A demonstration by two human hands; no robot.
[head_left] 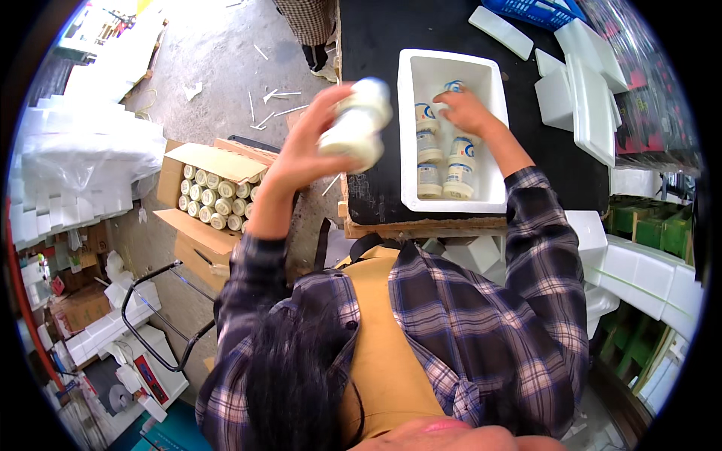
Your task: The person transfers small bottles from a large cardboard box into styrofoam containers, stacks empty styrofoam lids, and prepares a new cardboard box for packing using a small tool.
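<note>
My left hand [293,154] grips white tubs [353,124], apparently two together, in the air left of a white foam box [408,135]. Motion blurs them, so their lids and labels are not clear. Inside the foam box, on the black tabletop, lie several white tubs with blue print [429,174], in two columns. My right hand [468,116] reaches in over the right column. Its fingers are bent around a tub [453,86] near the far end, and the hand partly hides the tubs beneath.
An open cardboard carton [210,156] filled with several tubs stands on the left. Foam lids [590,113] and a blue crate [538,9] lie at the table's far right. A person [308,26] stands beyond the table. Foam boxes [90,150] are stacked far left; a metal trolley handle [131,301] stands nearer.
</note>
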